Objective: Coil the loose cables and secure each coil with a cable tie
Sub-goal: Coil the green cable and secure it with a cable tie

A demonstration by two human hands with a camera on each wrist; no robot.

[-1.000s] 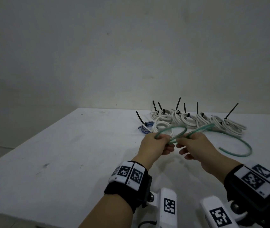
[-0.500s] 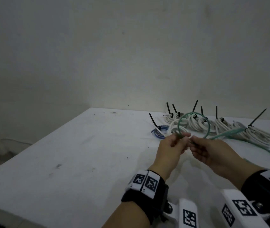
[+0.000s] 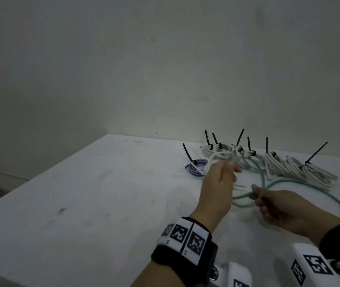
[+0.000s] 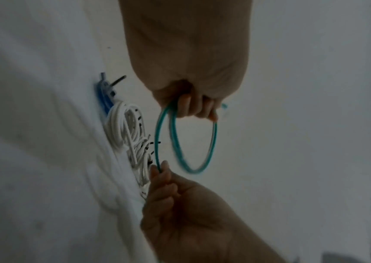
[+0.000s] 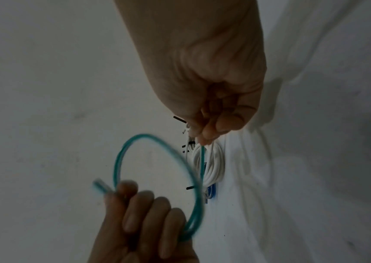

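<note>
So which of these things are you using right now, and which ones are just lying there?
In use:
- green cable, being looped
- left hand, holding the loops
- right hand, gripping the cable further along

Lying about:
- white coils, already tied with black cable ties
- blue coil, also tied
- white table

Left hand (image 4: 186, 67) curled around a loop of thin green cable (image 4: 211, 142); right hand (image 4: 180, 210) pinching the same cable lower down. Beside them on the white table (image 4: 33, 160): bundled white cable coils (image 4: 123, 128) with black cable ties (image 4: 155, 142), one blue coil (image 4: 102, 96) behind
</note>
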